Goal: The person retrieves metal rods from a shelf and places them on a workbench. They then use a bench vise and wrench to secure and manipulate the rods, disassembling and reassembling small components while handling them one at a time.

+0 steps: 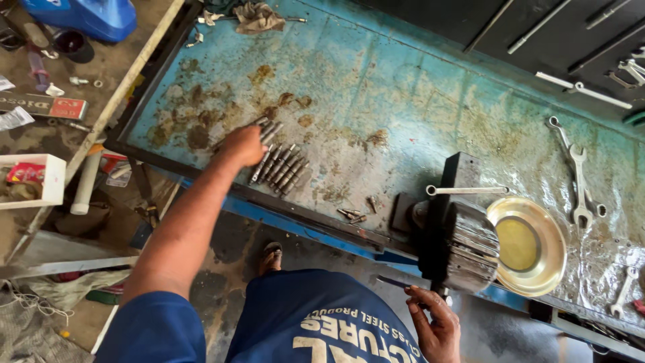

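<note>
The left hand [243,145] is reaching, fingers curled, onto the row of small metal nozzles [279,167] at the bench's [376,94] near left, probably stiff, oily and slippery, best pinched mid-body, while the right hand [435,323] is holding a thin tool [393,282].

On the workbench [403,87], a row of metal pins [279,165] lies near the front edge at the left, with the left hand [243,144] over its left end. To the right of the row, a few small loose pieces [354,214] lie at the edge. Further right stands a vise [453,228], and just right of it a round dish [537,245]. Behind the dish lie wrenches [578,178]. The right hand [437,323] sits below the vise, holding what seems a thin tool [393,282]. A rag [259,17] lies at the far left corner.
</note>
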Demonstrator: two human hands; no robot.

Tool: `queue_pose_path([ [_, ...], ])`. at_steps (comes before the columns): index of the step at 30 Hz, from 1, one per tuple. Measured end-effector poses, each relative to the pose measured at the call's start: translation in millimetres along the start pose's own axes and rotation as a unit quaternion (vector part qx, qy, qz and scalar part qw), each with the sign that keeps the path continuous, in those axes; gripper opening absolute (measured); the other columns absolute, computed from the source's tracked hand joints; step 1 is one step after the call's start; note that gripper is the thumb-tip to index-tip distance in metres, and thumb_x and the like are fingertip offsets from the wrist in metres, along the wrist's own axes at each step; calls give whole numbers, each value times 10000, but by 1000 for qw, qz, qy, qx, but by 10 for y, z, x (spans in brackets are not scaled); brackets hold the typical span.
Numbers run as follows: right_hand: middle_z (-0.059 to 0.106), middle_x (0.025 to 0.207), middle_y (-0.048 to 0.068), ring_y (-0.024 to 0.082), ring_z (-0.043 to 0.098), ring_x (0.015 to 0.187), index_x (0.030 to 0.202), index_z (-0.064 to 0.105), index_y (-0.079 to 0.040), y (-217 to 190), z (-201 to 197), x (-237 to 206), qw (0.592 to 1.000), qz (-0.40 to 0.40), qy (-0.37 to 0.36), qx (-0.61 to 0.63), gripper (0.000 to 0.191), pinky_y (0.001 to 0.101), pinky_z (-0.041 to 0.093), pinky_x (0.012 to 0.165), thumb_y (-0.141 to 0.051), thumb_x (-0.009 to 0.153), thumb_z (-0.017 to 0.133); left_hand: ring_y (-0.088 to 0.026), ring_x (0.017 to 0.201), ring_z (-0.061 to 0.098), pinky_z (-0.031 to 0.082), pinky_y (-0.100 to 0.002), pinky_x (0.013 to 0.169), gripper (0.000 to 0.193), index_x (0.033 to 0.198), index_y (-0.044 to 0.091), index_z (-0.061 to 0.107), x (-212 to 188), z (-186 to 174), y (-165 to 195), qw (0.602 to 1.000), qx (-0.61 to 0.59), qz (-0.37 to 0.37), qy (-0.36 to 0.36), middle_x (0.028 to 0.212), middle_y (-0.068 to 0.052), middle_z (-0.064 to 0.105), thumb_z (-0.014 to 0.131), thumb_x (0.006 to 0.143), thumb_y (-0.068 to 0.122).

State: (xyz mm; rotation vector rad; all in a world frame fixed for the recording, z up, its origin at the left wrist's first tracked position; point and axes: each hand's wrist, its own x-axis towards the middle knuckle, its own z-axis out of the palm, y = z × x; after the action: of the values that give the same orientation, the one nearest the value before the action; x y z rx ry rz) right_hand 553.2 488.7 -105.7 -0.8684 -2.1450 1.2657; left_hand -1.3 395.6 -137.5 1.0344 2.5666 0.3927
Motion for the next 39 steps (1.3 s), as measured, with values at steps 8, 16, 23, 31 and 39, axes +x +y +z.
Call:
queue_pose_path([
  [8,780,1097,113,167,749,905,1201,705,-3,-343,407,95,998,-2,7,-58,313,311,598,773,-34,889,708,-361,1174,659,531,-496,972,494,1206,69,699,37,-205,-407,991,128,-18,21,1201,-184,717,843,833,360],
  [16,776,1094,82,140,747,874,1216,712,-56,-527,360,131,991,73,-56,-101,359,273,643,562,-83,857,716,-422,1464,278,245,-680,1120,762,1569,204,260,-124,-314,-437,990,138,18,34,1596,-188,317,636,976,502],
  [23,773,1103,80,144,754,873,1235,713,-52,-503,247,144,985,-16,-80,-154,361,279,628,677,-112,881,748,-325,1494,478,402,-490,1236,736,1674,252,319,96,-431,-537,989,107,5,-101,1678,-82,427,625,1009,171],
  [31,763,1138,81,155,752,926,1264,691,-79,-330,277,67,987,94,-69,-111,409,291,635,573,-106,857,724,-395,1558,-56,-48,-668,1186,900,1639,207,25,-203,-29,-287,986,140,-57,-63,1701,-178,-60,369,980,715],
  [39,760,1152,78,146,748,936,1280,678,-89,-299,202,10,983,135,-82,-96,417,286,632,611,-110,866,724,-416,1576,-156,-143,-771,1148,903,1630,340,19,-210,19,-259,987,135,-79,-29,1734,-52,-112,305,895,782],
])
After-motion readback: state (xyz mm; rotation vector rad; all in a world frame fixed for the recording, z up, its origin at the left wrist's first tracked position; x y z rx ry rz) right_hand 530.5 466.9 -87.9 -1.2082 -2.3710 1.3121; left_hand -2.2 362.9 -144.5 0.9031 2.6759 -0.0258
